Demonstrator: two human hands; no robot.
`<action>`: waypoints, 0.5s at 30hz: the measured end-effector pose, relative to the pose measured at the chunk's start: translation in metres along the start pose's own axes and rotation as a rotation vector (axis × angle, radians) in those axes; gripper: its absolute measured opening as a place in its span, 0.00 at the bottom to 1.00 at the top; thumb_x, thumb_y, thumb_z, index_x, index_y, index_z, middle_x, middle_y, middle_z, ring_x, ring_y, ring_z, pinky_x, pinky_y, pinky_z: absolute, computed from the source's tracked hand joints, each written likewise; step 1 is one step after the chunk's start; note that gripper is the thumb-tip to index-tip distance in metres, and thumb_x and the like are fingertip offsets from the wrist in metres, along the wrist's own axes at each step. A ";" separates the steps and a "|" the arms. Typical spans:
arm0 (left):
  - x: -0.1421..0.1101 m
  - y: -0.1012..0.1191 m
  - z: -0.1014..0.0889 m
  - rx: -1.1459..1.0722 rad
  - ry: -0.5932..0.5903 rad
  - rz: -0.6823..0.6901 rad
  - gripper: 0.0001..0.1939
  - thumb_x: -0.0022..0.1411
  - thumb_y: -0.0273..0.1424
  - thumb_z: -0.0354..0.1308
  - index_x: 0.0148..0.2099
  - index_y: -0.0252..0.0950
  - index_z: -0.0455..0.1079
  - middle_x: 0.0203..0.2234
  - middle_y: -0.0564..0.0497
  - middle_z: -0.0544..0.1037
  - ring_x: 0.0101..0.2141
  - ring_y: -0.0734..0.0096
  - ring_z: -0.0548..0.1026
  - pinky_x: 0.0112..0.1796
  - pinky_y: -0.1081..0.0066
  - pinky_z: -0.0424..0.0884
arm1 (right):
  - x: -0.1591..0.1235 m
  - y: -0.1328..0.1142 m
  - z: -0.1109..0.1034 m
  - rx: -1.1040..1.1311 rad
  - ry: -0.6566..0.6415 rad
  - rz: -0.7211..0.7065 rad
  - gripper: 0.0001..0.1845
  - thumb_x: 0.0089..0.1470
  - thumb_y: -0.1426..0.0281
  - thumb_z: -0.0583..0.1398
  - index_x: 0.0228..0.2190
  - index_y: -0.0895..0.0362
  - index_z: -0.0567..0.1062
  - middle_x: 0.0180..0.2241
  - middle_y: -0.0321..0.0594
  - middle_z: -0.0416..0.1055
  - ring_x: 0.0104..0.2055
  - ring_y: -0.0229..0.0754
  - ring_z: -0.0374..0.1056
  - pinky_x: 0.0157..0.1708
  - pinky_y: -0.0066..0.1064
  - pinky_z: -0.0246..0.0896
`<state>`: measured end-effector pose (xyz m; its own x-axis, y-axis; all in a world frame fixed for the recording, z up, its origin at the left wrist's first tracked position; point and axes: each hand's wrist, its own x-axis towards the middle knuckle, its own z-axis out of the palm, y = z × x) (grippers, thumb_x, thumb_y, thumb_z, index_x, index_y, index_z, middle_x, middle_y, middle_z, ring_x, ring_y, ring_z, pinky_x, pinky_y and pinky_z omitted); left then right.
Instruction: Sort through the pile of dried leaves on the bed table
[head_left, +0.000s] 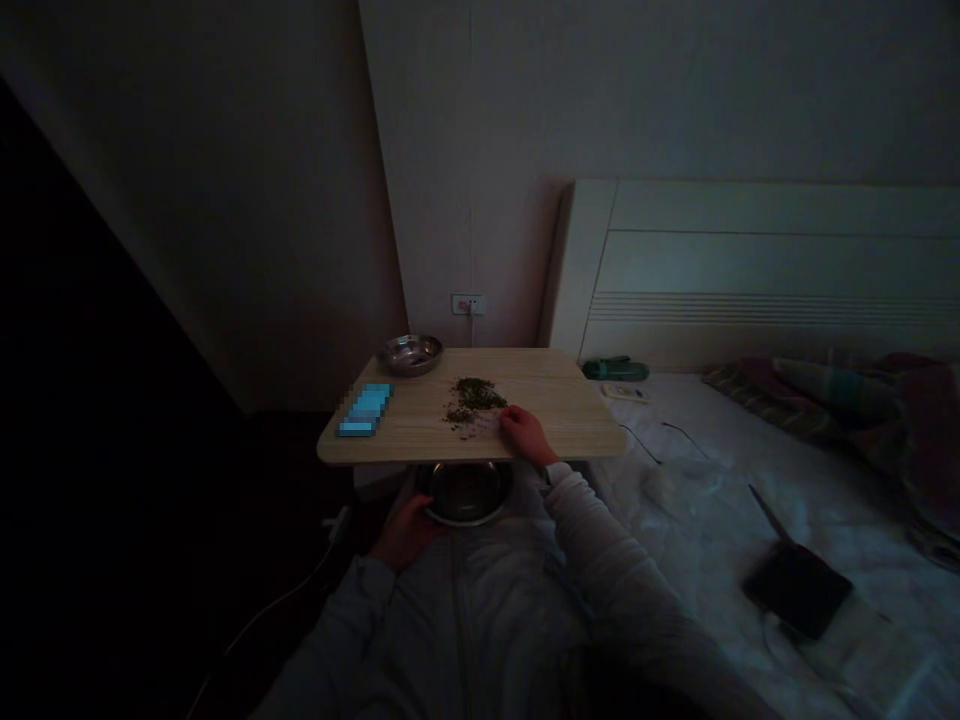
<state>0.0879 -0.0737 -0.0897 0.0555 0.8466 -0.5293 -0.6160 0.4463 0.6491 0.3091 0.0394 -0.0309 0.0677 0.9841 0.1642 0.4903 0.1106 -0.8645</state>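
My left hand (410, 530) grips the rim of a metal bowl (466, 516), held over my lap just below the front edge of the small wooden table (405, 420). On the tabletop, my right hand (523, 434) has its fingers curled together at the right side of a loose heap of small green bits (477, 395). Paler bits (472, 428) are scattered in front of the heap, beside my fingertips. What the right fingers pinch, if anything, is too small to make out.
A second metal bowl (411, 354) stands at the table's back left, with a lit phone (365, 410) in front of it. To the right, the bed (690, 500) carries a green bottle (616, 370), a white remote (626, 393), a dark square object (798, 590) and a crumpled blanket (892, 420).
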 end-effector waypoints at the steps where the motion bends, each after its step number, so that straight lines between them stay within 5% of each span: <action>1: 0.000 0.000 0.000 0.003 0.007 -0.006 0.09 0.59 0.19 0.54 0.33 0.36 0.71 0.26 0.50 0.81 0.31 0.64 0.81 0.42 0.61 0.79 | 0.000 0.000 0.000 0.005 0.000 0.000 0.06 0.50 0.69 0.59 0.25 0.55 0.76 0.26 0.36 0.75 0.32 0.40 0.68 0.35 0.30 0.61; 8: 0.005 -0.003 -0.007 0.006 -0.022 -0.003 0.07 0.55 0.21 0.58 0.36 0.35 0.73 0.32 0.45 0.83 0.42 0.54 0.82 0.43 0.59 0.78 | 0.002 0.005 0.001 0.013 0.006 -0.037 0.05 0.49 0.69 0.60 0.25 0.55 0.75 0.23 0.33 0.73 0.29 0.38 0.67 0.32 0.28 0.59; 15: 0.011 -0.004 -0.011 0.027 -0.018 -0.015 0.08 0.56 0.22 0.59 0.39 0.36 0.73 0.30 0.47 0.83 0.37 0.58 0.82 0.41 0.60 0.79 | 0.000 0.003 0.001 0.004 -0.020 -0.020 0.05 0.48 0.69 0.59 0.25 0.55 0.75 0.24 0.34 0.73 0.30 0.39 0.67 0.32 0.29 0.58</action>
<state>0.0820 -0.0689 -0.1042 0.0784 0.8447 -0.5295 -0.5934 0.4663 0.6561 0.3097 0.0400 -0.0341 0.0404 0.9842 0.1725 0.4876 0.1312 -0.8631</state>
